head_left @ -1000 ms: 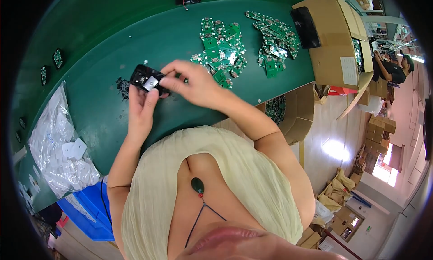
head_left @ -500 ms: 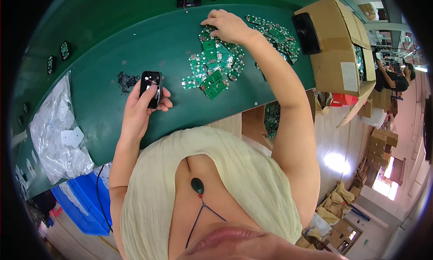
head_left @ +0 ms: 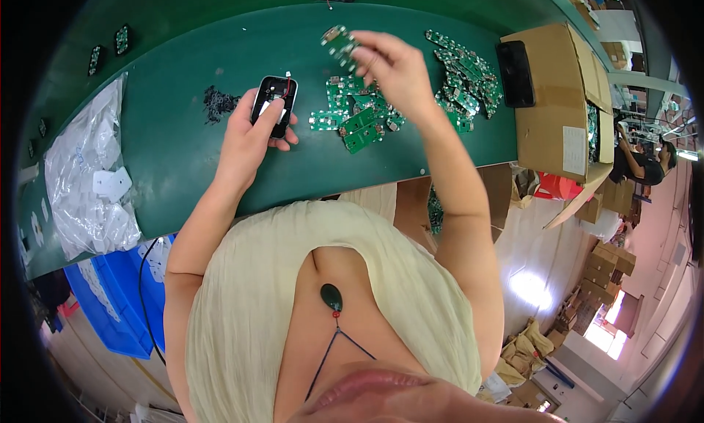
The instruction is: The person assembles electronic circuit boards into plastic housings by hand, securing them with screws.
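Observation:
My left hand (head_left: 258,126) is closed round a small black plastic casing (head_left: 279,90), its thumb lying over the open side. A red wire with a white plug sticks out at the casing's top edge. Above the table, my right hand (head_left: 396,67) pinches a green circuit board (head_left: 336,45) between thumb and fingers. Below that hand lies a loose pile of green circuit boards (head_left: 361,129), partly hidden by the fingers. A second heap of boards (head_left: 469,78) spreads farther right.
Small black parts (head_left: 218,104) lie left of my left hand. A clear plastic bag (head_left: 88,173) covers the table's left end, above a blue bin (head_left: 121,305). A black phone-like slab (head_left: 516,74) leans against a cardboard box (head_left: 546,107) at right. A person (head_left: 645,162) sits in the far right background.
My right hand has lifted a circuit board off the pile and come rightward and nearer. My left hand has moved right and slightly away from me with the casing.

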A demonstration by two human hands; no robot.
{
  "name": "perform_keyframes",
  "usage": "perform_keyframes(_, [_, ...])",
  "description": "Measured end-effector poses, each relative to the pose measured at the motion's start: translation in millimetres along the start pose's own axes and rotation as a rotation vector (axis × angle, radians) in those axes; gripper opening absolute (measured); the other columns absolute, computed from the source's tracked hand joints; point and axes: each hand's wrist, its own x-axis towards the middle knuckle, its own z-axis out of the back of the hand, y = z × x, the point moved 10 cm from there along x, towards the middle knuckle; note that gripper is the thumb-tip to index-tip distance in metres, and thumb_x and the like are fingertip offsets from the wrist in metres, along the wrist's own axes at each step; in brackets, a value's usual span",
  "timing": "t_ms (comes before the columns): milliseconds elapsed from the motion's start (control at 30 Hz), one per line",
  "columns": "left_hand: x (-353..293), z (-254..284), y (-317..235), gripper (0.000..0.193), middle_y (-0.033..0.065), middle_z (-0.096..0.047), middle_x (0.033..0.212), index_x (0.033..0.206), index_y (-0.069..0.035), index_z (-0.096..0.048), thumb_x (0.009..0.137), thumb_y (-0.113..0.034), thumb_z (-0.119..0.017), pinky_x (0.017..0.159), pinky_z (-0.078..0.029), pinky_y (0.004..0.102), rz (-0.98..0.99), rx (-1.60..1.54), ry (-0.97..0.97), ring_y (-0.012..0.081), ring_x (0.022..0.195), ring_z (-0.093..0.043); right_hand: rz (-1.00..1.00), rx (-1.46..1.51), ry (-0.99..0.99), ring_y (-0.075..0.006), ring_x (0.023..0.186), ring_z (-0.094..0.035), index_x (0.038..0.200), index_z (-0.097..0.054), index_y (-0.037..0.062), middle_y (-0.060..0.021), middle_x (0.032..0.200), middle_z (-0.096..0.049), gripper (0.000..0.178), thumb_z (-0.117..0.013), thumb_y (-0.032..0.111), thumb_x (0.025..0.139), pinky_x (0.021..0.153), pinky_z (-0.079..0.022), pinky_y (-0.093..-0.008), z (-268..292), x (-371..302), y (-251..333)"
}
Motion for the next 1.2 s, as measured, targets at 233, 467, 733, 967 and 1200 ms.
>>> perform_keyframes(233, [-1.0,-3.3,0.8,0.024,0.0069,-0.059,0.08,0.106,-0.001,-0.046,0.089,-0.018,-0.05,0.049,-0.045,0.0205,-0.019,-0.004,-0.011,0.0108,0.06,-0.057,-0.168,0.533,0.101,-0.0064,0.057,-0.054,0.101,-0.052,-0.0022,-0.0047,0.074,-0.058,0.019,-0.057,0.003,0.083,0.044,-0.042,-0.0168,-48.3,-38.0,25.4])
perform_keyframes(467, [-2.3,-5.5,-3.2,0.025,0.007,-0.058,0.08,0.105,0.0,-0.046,0.089,-0.019,-0.049,0.049,-0.045,0.0208,-0.072,0.002,0.028,0.0109,0.06,-0.057,-0.174,0.521,0.114,-0.0066,0.055,-0.054,0.096,-0.052,-0.0022,-0.0052,0.074,-0.058,0.015,-0.057,0.004,0.083,0.042,-0.041,-0.0171,-52.2,-32.7,22.1])
perform_keyframes(733, [-4.1,-8.9,-2.0,0.025,0.0073,-0.058,0.079,0.105,0.0,-0.046,0.089,-0.019,-0.05,0.049,-0.045,0.021,-0.07,0.012,0.053,0.0111,0.059,-0.057,-0.198,0.5,0.168,-0.0059,0.054,-0.054,0.095,-0.052,-0.0014,-0.0034,0.07,-0.057,0.015,-0.058,0.005,0.083,0.042,-0.04,-0.0167,-57.4,-36.8,23.0])
perform_keyframes(967, [-2.6,-6.8,0.3,0.024,0.0077,-0.058,0.078,0.104,0.0,-0.047,0.089,-0.018,-0.05,0.048,-0.045,0.0209,-0.044,0.038,0.031,0.0111,0.057,-0.057,-0.177,0.486,0.126,-0.0053,0.054,-0.053,0.096,-0.053,-0.001,-0.0032,0.071,-0.058,0.015,-0.058,0.005,0.083,0.042,-0.04,-0.0163,-50.8,-34.8,20.0])
perform_keyframes(1200, [-2.2,-6.0,0.0,0.024,0.0076,-0.058,0.078,0.104,0.0,-0.047,0.089,-0.018,-0.05,0.049,-0.045,0.021,-0.058,0.059,0.027,0.011,0.057,-0.057,-0.207,0.47,0.158,-0.0048,0.054,-0.053,0.095,-0.053,-0.0011,-0.0029,0.07,-0.057,0.015,-0.059,0.005,0.083,0.042,-0.04,-0.016,-54.1,-34.7,21.5])
